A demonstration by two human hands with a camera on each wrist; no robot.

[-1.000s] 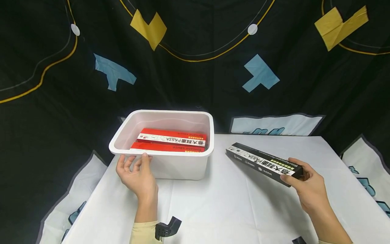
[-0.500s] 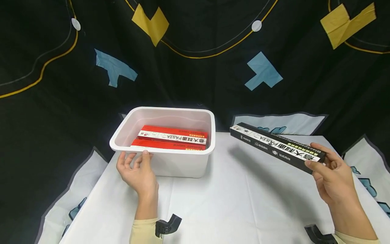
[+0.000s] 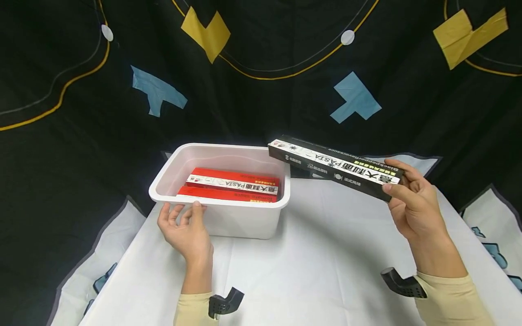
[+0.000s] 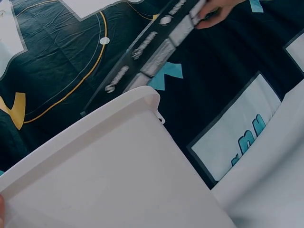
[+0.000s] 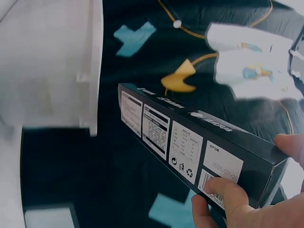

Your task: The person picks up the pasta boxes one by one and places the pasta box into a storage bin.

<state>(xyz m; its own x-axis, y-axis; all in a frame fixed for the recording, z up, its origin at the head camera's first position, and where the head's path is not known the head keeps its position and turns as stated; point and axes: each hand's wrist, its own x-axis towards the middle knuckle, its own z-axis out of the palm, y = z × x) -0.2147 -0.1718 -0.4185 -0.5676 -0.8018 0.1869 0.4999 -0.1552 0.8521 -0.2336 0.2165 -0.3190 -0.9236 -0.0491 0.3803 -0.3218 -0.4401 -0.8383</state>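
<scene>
A long black pasta box point(image 3: 334, 165) is pinched at its right end by my right hand point(image 3: 418, 203), thumb in front and fingers behind. It is held in the air, tilted, its far end overlapping the right rim of a white plastic tub point(image 3: 236, 226) in the head view. In the right wrist view the underside of the black box point(image 5: 185, 137) shows labels and a barcode. My left hand point(image 3: 187, 231) holds the tub's front rim at the left. Two red pasta boxes, one behind point(image 3: 234, 181) and one in front point(image 3: 228, 194), lie in the tub.
The tub stands at the left back of a white-covered table point(image 3: 310, 271). Behind it hangs a black cloth point(image 3: 261, 108) with yellow and blue patches. Each wrist wears a black camera mount, such as the right one point(image 3: 403, 283).
My right hand has lifted the black pasta box off the table area, swung right, then moved left and up to the tub's right rim. The left hand stays at the front rim.
</scene>
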